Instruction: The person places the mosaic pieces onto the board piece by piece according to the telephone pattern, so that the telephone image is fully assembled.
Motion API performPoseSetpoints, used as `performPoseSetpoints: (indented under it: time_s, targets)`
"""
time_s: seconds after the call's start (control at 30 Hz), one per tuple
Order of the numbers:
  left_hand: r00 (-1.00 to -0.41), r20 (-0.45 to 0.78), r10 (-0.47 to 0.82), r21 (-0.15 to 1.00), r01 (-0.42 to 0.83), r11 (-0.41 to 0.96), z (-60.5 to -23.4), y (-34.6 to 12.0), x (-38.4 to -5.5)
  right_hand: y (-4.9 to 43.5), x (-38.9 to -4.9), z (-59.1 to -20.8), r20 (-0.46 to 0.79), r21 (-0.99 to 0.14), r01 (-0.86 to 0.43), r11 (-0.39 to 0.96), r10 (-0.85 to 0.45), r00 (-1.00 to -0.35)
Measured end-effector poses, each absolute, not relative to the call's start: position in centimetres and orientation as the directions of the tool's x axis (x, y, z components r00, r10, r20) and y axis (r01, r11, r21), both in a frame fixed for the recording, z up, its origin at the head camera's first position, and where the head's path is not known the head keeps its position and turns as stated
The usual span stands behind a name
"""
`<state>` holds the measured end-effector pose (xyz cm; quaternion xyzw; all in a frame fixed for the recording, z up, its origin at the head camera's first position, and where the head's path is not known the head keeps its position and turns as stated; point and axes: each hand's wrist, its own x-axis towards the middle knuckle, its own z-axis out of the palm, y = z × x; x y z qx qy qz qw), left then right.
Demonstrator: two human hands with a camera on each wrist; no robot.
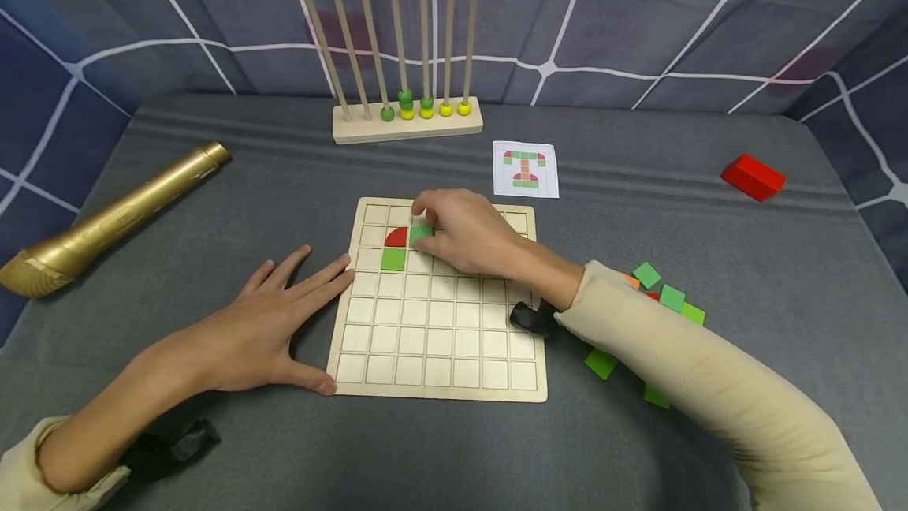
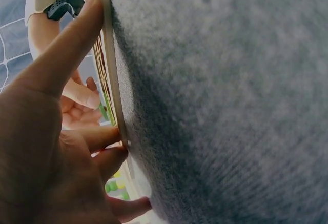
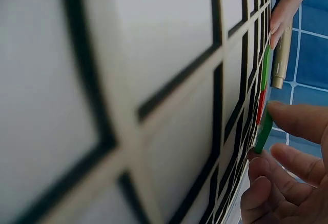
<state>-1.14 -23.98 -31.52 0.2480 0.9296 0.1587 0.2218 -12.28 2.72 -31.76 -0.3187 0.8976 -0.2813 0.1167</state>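
A wooden grid board (image 1: 440, 398) with white cells lies flat in the middle of the table. My left hand (image 1: 273, 330) spreads its straight fingers against the board's left edge; thumb and fingertips touch that edge in the left wrist view. Between thumb and fingertips, my right hand (image 1: 471, 235) pinches a green square tile (image 3: 264, 131) over the upper left cells, tilted against the board. Just left of it, a red quarter-round tile (image 1: 397, 237) sits in a cell. Below the red one is a light green square tile (image 1: 393, 259).
Loose tiles (image 1: 671, 297) lie right of the board, partly hidden under the right sleeve. A pattern card (image 1: 526, 169) lies behind the board. Farther back stands a peg rack (image 1: 407, 128) with beads. A gold tube-like object (image 1: 120, 215) lies left, a red block (image 1: 754, 177) right.
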Motion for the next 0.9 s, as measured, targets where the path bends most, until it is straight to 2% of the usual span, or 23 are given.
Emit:
performPoseSetpoints:
  time_s: [0.2,0.5,0.73,0.9]
  targets:
    - [-0.779,-0.329,0.533,0.396,0.398,0.827,-31.5,-24.0,-1.1,2.5,-12.5,-31.7,-0.043,-0.554,-0.519,0.651,-0.646,-0.762]
    - [-0.781,-0.322,0.535,0.399,0.401,0.825,-31.6,-23.9,-1.1,3.0,-12.3,-31.7,-0.037,-0.592,-0.513,0.622,-0.657,-0.753]
    - [-0.78,-0.326,0.534,0.395,0.401,0.827,-31.5,-23.9,-1.1,3.1,-12.1,-31.6,-0.031,-0.603,-0.562,0.566,-0.721,-0.692]
    - [-0.78,-0.332,0.531,0.399,0.394,0.828,-31.4,-23.9,-1.1,3.6,-11.9,-31.5,-0.018,-0.613,-0.572,0.545,-0.734,-0.679]
